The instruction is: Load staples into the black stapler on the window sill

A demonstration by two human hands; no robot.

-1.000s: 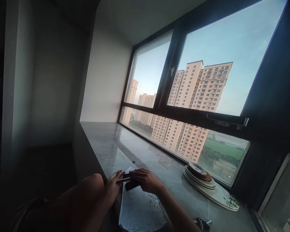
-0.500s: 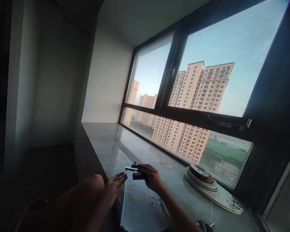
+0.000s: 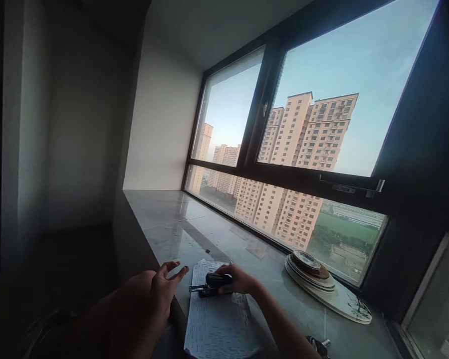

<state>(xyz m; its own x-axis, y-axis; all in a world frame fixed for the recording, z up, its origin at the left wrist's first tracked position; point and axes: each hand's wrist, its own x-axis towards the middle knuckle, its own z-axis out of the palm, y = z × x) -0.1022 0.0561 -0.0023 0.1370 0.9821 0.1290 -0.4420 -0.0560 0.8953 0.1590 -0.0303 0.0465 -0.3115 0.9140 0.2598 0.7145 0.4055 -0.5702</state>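
My right hand (image 3: 243, 280) grips a black stapler (image 3: 215, 280) from its right side. A thin metal rail sticks out of the stapler's left end. Under the stapler lies a sheet of paper (image 3: 213, 326) covered in handwriting. To the left of the rail is my left hand (image 3: 164, 289), with thumb and fingers apart and nothing visible between them. It hovers at the sill's front edge, close to the paper but off the stapler. The right fingertips are partly hidden behind the stapler.
A stack of oval and round plates (image 3: 349, 306) rests on the grey stone sill (image 3: 153, 212) at the right. Keys (image 3: 319, 345) lie at the bottom edge. Small dark scraps (image 3: 207, 251) are scattered beyond the paper. A window (image 3: 284, 172) runs along the back.
My right hand has brought the stapler down and nearer over the paper, turning it. The left hand has spread its fingers and moved left; the thin strip it pinched no longer shows there.
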